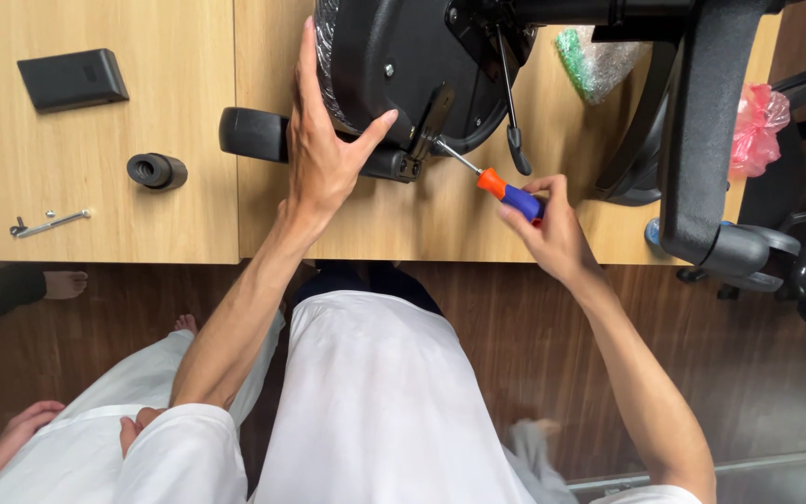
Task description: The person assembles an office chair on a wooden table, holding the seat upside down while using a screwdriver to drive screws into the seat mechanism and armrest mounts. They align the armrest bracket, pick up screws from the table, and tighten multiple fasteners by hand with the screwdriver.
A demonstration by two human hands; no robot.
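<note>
Flattened and spread, the left hand (pixel 322 154) presses its fingers against the black underside of an office chair seat (pixel 394 56) lying on a wooden table (pixel 142 224); it grasps nothing, the thumb angled out toward the seat's metal mechanism (pixel 431 121). Closed around the blue and orange handle of a screwdriver (pixel 506 193), the right hand (pixel 552 233) points the steel shaft up and to the left, its tip meeting the mechanism at the lower edge of the seat.

From left to right on the table: a flat black rectangular box (pixel 73 78) near the far left edge; below it a small metal hex key (pixel 48 224) with loose screws beside it; a short black cylindrical bushing (pixel 156 171); a black padded armrest (pixel 254 135) lying just behind the left hand; the seat itself at centre; a slim lever (pixel 512 112) hanging from the seat; a clear bag holding green parts (pixel 590 61); and a black curved chair frame (pixel 701 131) reaching over the right table edge. A pink bag (pixel 757 126) sits beyond that frame. Another person's hand (pixel 30 420) rests at lower left, over white trousers.
</note>
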